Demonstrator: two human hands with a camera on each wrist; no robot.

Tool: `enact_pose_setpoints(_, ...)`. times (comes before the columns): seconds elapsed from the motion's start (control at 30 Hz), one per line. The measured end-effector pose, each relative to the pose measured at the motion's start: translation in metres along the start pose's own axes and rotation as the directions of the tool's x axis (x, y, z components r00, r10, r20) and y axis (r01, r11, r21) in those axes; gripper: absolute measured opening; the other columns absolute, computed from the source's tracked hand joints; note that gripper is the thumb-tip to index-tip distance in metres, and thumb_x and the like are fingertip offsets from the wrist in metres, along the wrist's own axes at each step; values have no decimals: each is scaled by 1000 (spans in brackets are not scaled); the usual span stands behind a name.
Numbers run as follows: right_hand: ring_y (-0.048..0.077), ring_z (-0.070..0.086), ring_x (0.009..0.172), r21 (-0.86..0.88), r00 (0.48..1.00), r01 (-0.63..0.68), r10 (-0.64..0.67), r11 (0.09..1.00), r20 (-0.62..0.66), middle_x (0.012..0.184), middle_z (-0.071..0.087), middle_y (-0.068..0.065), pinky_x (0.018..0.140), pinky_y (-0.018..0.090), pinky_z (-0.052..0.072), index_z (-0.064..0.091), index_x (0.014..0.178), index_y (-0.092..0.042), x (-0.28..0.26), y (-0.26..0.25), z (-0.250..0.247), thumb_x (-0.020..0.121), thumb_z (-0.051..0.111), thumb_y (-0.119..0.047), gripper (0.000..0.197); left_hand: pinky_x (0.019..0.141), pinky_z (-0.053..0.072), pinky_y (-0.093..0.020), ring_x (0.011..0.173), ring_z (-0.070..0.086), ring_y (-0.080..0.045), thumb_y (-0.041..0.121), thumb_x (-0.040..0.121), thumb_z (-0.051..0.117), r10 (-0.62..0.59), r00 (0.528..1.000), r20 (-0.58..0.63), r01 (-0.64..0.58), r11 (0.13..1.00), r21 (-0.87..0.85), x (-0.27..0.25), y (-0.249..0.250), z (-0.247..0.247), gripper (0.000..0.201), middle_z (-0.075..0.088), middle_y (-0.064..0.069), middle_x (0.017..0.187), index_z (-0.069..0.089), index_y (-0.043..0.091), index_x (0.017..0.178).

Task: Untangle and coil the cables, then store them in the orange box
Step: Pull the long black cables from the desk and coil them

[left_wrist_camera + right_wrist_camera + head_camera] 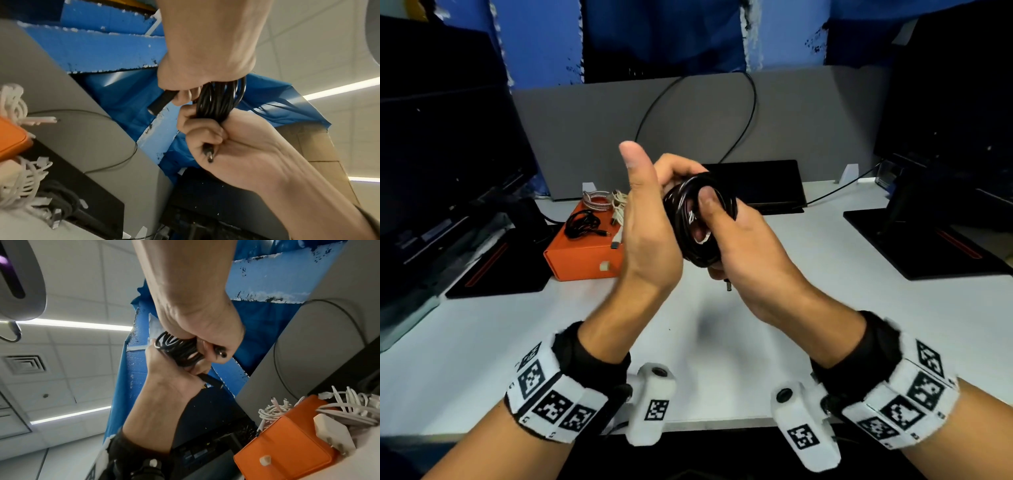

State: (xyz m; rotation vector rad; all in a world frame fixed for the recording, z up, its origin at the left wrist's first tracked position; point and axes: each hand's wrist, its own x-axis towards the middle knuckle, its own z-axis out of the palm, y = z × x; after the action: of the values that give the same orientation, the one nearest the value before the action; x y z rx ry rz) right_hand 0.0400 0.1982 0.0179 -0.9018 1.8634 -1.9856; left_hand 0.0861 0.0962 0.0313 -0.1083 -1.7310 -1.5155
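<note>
A black cable point(698, 219) wound into a tight coil is held above the white desk point(482, 342) between both hands. My left hand point(647, 219) wraps its fingers round the coil's far side, thumb raised; in the left wrist view the left hand point(185, 81) also grips a black flat connector point(160, 104). My right hand point(729, 233) pinches the coil with its thumb on top, and the barrel plug point(727, 284) sticks out beneath it. The orange box point(585, 257) sits left of the hands, with a small black cable point(582, 224), a braided cable point(595, 198) and white cables point(618, 205) on it.
Dark monitors stand at left point(441, 154) and right point(955, 120), their bases on the desk. A flat black stand point(756, 185) lies behind the hands, below a grey partition point(585, 137) with a looping black wire point(722, 113). A white charger point(333, 434) leans on the box.
</note>
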Motion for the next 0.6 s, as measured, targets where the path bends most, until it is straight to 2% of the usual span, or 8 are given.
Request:
enact_pose_setpoints(0.1, 3, 49, 53, -58, 999, 45, -45, 997, 1, 66, 57, -14, 49, 21, 38, 66, 99, -24, 6, -2, -9, 108, 47, -44, 29, 76, 55, -50, 75, 68, -21, 67, 97, 24, -2, 999, 49, -6, 986, 165, 8, 1, -9, 65, 71, -3, 75, 71, 23, 86)
enact_pose_setpoints(0.17, 0, 51, 56, -202, 992, 118, -123, 972, -14, 71, 59, -14, 55, 21, 40, 68, 111, -20, 13, -5, -19, 107, 49, -44, 31, 82, 57, -49, 83, 70, -18, 70, 97, 25, -15, 980, 197, -39, 963, 266, 13, 3, -21, 65, 73, 1, 82, 72, 25, 95)
enact_pose_setpoints(0.23, 1, 52, 61, -303, 986, 148, -163, 942, -26, 75, 60, -13, 61, 24, 40, 65, 102, -19, 18, -4, -24, 106, 51, -46, 31, 83, 55, -37, 87, 69, -19, 80, 93, 26, -45, 942, 332, -90, 920, 380, 17, 5, -31, 73, 71, 4, 87, 67, 21, 106)
enact_pose_setpoints(0.3, 2, 49, 59, -330, 989, 141, -150, 933, -2, 71, 58, -13, 59, 24, 38, 60, 90, -21, 19, -1, -28, 105, 53, -44, 28, 79, 48, -21, 85, 66, -8, 79, 90, 37, -68, 923, 379, -175, 803, 570, 20, 4, -38, 60, 70, 11, 86, 62, 26, 103)
enact_pose_setpoints(0.37, 2, 45, 55, -261, 994, 107, -96, 959, 57, 69, 57, -12, 53, 20, 34, 59, 82, -22, 19, -1, -29, 104, 55, -34, 25, 74, 49, -23, 82, 66, -4, 74, 88, 50, -95, 931, 352, -192, 691, 696, 25, 3, -41, 47, 70, 14, 84, 60, 29, 98)
enact_pose_setpoints(0.47, 8, 34, 51, 0, 982, 16, -16, 1000, 190, 65, 52, -4, 49, 22, 23, 55, 71, -22, 19, -6, -32, 102, 59, -29, 33, 65, 52, -35, 71, 65, -4, 69, 84, 58, -120, 945, 303, -81, 813, 577, 29, -4, -40, 50, 70, 9, 79, 63, 21, 98)
enact_pose_setpoints(0.53, 6, 27, 47, 161, 956, -58, 9, 985, 292, 62, 48, -6, 51, 25, 16, 56, 73, -21, 18, -10, -37, 102, 58, -31, 31, 57, 47, -25, 61, 59, -4, 62, 85, 62, -124, 947, 296, -14, 905, 425, 29, -6, -38, 47, 67, 6, 74, 62, 15, 94)
enact_pose_setpoints(0.6, 5, 24, 47, 279, 914, -135, 10, 951, 406, 63, 47, -9, 55, 27, 14, 60, 79, -21, 18, -12, -43, 101, 58, -30, 24, 56, 46, -22, 61, 59, -7, 51, 92, 62, -129, 947, 296, 27, 946, 324, 28, -5, -35, 41, 69, -10, 76, 60, 10, 92)
